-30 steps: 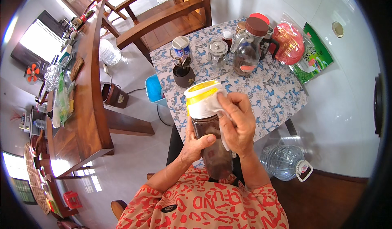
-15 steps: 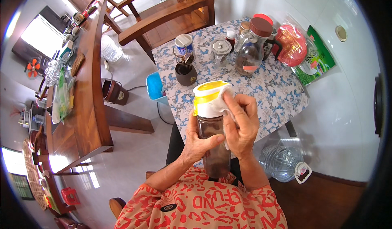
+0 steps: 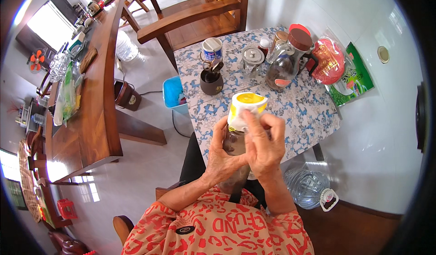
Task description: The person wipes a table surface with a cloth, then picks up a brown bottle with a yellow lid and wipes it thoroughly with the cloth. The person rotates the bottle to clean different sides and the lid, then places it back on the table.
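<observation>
My left hand (image 3: 223,157) is wrapped round a brownish see-through bottle (image 3: 234,142), held tilted over my lap at the table's near edge. Its white and yellow lid (image 3: 249,99) points away from me. With my right hand (image 3: 265,141) I pinch a crumpled white cloth or tissue (image 3: 247,117) and press it against the lid's near side. My right fingers hide part of the cloth and of the bottle's neck.
Beyond the bottle, the patterned table (image 3: 290,114) bears a dark pot of spoons (image 3: 211,82), a glass jar (image 3: 252,59), a lidded glass jug (image 3: 284,66) and a blue-white can (image 3: 212,49). A large water bottle (image 3: 309,189) lies on the floor at right.
The bottle has turned in my left hand, so the lid's spout now points right. My right fingers with the cloth have moved from the lid's right side to its near side.
</observation>
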Available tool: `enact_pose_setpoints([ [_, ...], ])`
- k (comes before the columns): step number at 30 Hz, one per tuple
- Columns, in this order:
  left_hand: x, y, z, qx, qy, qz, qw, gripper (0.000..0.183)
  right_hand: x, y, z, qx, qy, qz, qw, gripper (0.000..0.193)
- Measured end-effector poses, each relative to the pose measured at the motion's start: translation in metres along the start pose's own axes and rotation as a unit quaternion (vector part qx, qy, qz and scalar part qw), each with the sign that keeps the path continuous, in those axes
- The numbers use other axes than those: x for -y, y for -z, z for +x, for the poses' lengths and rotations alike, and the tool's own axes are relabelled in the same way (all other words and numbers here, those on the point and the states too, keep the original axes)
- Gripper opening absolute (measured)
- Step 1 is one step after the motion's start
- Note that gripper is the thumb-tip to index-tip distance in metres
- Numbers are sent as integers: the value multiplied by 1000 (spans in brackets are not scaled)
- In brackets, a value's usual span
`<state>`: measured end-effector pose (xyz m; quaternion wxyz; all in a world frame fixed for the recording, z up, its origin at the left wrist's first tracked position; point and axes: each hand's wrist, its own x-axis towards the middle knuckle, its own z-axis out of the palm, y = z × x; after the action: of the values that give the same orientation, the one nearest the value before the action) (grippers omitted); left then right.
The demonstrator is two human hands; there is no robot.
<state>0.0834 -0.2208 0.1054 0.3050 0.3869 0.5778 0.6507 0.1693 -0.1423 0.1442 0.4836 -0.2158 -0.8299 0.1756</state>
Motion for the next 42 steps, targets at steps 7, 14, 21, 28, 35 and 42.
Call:
enact_pose_setpoints([
  [7, -7, 2, 3, 1, 35, -88, 996, 88, -12, -2, -2, -46, -52, 54, 996, 48],
  [14, -1, 21, 3, 47, 109, -182, 976, 88, -1, -1, -2, -17, -50, 135, 989, 38],
  [21, 21, 30, -5, 85, 183, -362, 910, 98, -5, -3, -5, -49, -184, 242, 951, 23],
  [28, 30, 35, -10, 151, 226, -411, 870, 88, -12, -12, -7, -69, -270, 332, 901, 22],
  [35, 25, 35, -9, 139, 252, -415, 863, 79, -4, 3, -2, 14, -77, 186, 980, 35],
  [42, 34, 32, -12, 135, 258, -428, 856, 77, -8, 0, -4, -42, -213, 216, 952, 27],
])
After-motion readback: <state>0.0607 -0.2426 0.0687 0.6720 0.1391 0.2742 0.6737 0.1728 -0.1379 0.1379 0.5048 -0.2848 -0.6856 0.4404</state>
